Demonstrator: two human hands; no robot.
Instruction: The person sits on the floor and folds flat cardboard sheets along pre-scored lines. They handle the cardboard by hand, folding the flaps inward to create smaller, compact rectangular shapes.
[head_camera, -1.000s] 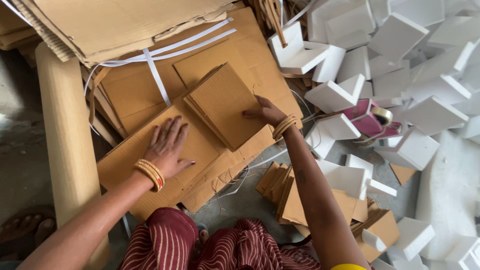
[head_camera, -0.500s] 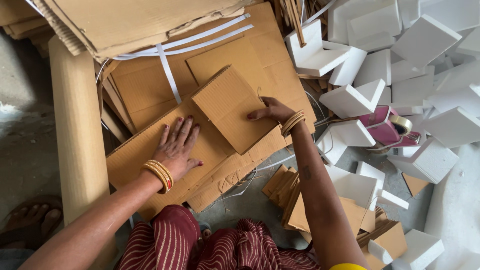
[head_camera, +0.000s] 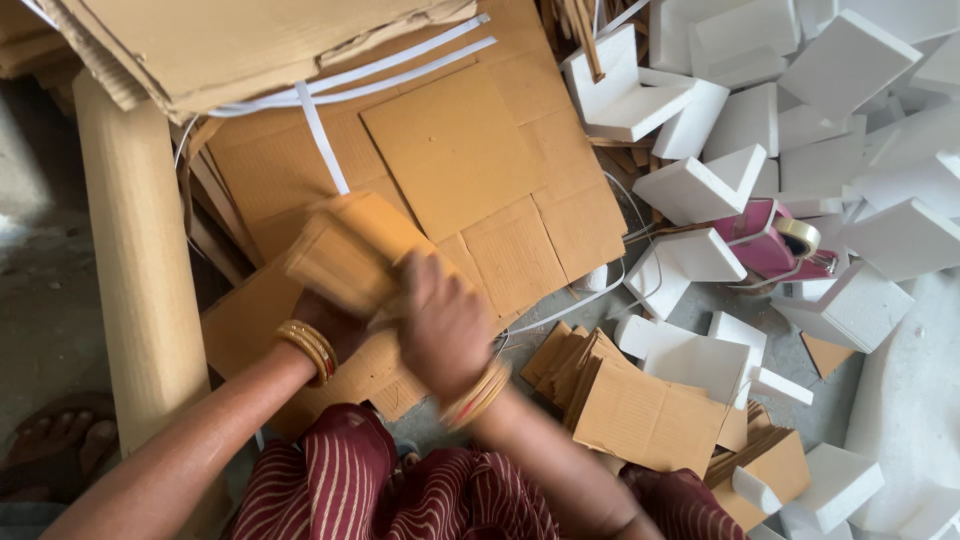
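Brown cardboard stack (head_camera: 345, 255) sits in both my hands, near me, above the flat cardboard sheets (head_camera: 470, 160). My left hand (head_camera: 335, 325) and right hand (head_camera: 440, 325) are closed around it.

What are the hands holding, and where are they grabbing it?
A brown cardboard piece, blurred by motion. Both the left hand and right hand grip its near, lower end.

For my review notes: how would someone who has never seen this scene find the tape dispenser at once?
Start at the heap of white foam corner blocks filling the right side. At its inner edge, just right of the flat brown cardboard sheets, lies the pink tape dispenser holding a roll of clear tape. It is the only pink thing among white and brown pieces.
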